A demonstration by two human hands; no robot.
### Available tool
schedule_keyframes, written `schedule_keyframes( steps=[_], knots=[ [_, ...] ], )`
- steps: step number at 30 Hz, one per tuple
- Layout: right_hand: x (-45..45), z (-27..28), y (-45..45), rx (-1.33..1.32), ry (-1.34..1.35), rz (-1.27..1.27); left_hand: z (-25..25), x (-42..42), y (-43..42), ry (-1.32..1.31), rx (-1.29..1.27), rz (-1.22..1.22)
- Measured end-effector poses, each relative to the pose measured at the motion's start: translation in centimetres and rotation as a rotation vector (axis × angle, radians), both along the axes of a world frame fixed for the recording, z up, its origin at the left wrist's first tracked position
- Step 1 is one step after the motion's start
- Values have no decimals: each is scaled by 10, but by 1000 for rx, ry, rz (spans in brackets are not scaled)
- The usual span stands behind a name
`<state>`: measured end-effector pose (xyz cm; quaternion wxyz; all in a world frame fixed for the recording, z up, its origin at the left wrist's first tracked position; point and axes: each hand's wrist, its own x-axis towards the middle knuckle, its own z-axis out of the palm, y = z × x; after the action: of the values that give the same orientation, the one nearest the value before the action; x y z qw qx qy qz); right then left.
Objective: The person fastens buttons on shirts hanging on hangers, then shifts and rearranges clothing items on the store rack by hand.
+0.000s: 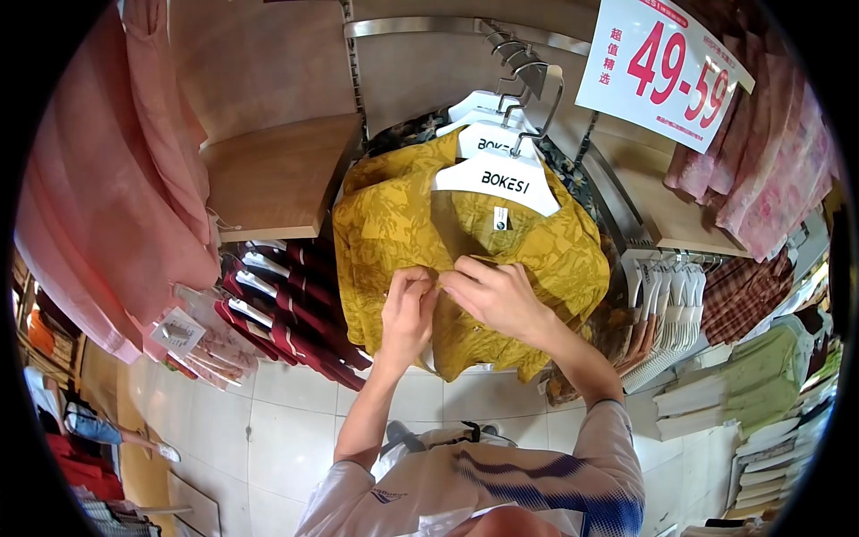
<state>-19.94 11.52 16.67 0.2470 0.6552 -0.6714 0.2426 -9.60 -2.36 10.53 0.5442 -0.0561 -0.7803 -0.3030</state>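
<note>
A mustard-yellow patterned shirt hangs in front of me on a white hanger marked BOKESI. Its neck is open and a small label shows inside the collar. My left hand is closed on the front edge of the shirt, below the neckline. Close beside it, my right hand pinches the opposite front edge. The fingertips of both hands nearly meet at the front opening; whether a button lies between them I cannot make out. Behind hangs another yellow garment on a similar hanger.
A metal rail carries the hangers. Pink garments hang at left, above dark red ones. A price sign stands upper right beside a wooden shelf. Striped and green clothes hang at right. Another person's leg shows lower left.
</note>
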Motion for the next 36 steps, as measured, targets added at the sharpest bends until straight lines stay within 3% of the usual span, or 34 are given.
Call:
schedule_keyframes(
  steps=[21, 23, 30, 36],
  knots=[
    [15, 3, 7, 45, -11, -93, -2, 1, 11, -109, -143, 185],
    [20, 6, 8, 82, 8, -137, 7, 2, 11, -67, -272, 253],
    [29, 3, 5, 47, -75, -135, 0, -2, 10, -68, -253, 293],
    [27, 2, 5, 5, -135, -42, -10, -2, 9, -81, -61, 130]
  ],
)
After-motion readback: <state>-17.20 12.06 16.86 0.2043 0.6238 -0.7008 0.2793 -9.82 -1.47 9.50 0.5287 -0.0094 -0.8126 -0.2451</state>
